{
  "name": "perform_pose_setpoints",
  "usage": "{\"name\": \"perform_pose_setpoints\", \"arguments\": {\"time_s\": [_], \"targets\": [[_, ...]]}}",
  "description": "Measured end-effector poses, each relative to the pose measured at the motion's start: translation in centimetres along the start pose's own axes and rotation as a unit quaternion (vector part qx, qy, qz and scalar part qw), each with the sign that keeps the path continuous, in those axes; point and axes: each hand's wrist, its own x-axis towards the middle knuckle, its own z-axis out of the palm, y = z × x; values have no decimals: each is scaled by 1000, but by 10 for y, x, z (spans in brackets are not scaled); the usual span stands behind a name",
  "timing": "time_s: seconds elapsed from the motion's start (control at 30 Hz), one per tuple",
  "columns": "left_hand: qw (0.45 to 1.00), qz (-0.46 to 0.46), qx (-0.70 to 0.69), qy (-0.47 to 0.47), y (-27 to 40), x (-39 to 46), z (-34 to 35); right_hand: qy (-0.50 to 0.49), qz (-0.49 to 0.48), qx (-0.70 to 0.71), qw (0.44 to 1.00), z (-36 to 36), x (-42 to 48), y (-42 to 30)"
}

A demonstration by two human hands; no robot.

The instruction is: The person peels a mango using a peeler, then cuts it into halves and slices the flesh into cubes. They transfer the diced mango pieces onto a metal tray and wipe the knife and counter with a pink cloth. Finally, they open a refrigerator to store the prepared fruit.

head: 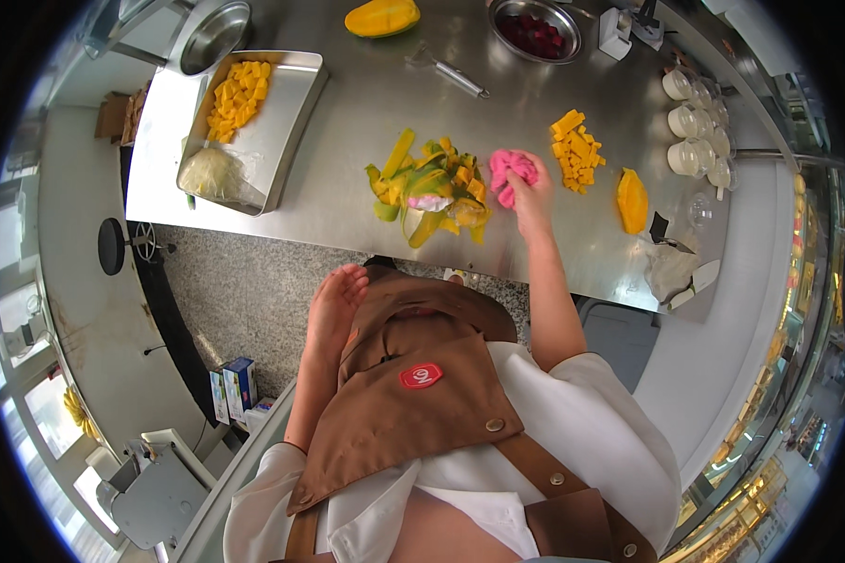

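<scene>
A crumpled pink cloth (512, 176) is bunched under the fingers of my right hand (533, 193) on the stainless steel table (366, 91). Just left of the cloth lies a heap of mango peels (426, 179), with yellow pieces and a white-and-pink scrap among them. Right of the hand sits a pile of mango cubes (577, 151), and beyond it a peeled mango piece (631, 200). My left hand (338, 295) hangs in front of the brown apron, off the table's near edge, fingers slightly curled and holding nothing.
At left, a metal tray (303, 105) holds mango cubes and a plastic-wrapped bundle. A peeler (451, 70), a peeled mango (382, 17) and a steel bowl (493, 28) of dark red cubes lie farther back. A knife (697, 281) and lidded cups (690, 123) stand at right.
</scene>
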Motion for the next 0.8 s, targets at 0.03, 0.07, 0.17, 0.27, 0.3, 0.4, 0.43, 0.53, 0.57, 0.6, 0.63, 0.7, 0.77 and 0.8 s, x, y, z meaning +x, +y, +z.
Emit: {"name": "perform_pose_setpoints", "arguments": {"time_s": [0.03,0.07,0.17,0.27,0.3,0.4,0.43,0.53,0.57,0.6,0.63,0.7,0.77,0.8], "targets": [[1000,4,-2,-1,-2,1,-3,18,-13,-20,1000,-14,-8,-1],[1000,9,-5,-2,-4,1,-5,36,-27,-40,998,-28,-16,1],[1000,4,-9,21,-7,-6,2,101,-162,-221,956,-56,-40,39],[1000,-4,-3,22,-10,-10,6,113,-268,-358,887,-50,-47,57],[1000,-6,-3,19,-12,-9,6,110,-290,-389,868,-39,-48,62],[1000,-15,8,2,-15,-7,10,70,-303,-353,882,-1,-37,60],[1000,-17,16,-6,-16,-5,11,48,-297,-344,889,8,-35,59],[999,-16,35,-26,-16,-7,24,10,-136,-136,981,5,-34,45],[999,-14,40,-31,-15,-9,27,2,-55,-30,998,3,-35,36],[999,-12,41,-32,-17,-8,24,2,23,80,997,-5,-45,17],[999,-10,41,-33,-19,-7,20,9,6,79,997,-15,-58,1],[999,-14,39,-34,-23,-8,15,26,-28,74,997,-39,-90,-20],[999,-23,37,-31,-26,-9,12,35,-50,16,998,-66,-122,-14],[998,-25,41,-30,-27,-10,13,42,-60,-12,997,-75,-134,-5]]}}
